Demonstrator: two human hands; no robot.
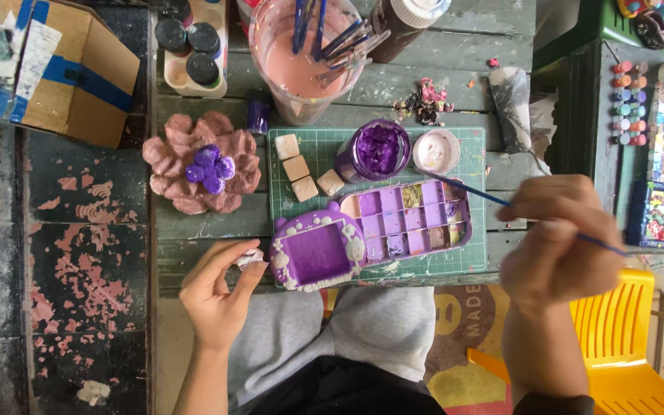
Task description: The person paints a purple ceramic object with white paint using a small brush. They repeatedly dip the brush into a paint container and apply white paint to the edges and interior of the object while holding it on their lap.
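Cardboard box (44, 65), blue-taped, stood top left | four beige cubes (307, 174) on green mat (476, 261) | left hand (220, 296) pinched white piece (253, 258) beside purple frame (318, 253) | right hand (559, 242) gripped blue paintbrush (466, 188) over purple palette (416, 219).

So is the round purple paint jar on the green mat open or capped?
Open: the round purple paint jar shows glossy purple paint from above, with no lid on it.

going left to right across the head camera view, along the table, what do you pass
Cardboard box → clay flower with purple centre → left hand pinching a small white piece → purple frame → paint palette → right hand holding a blue brush → row of small paint pots
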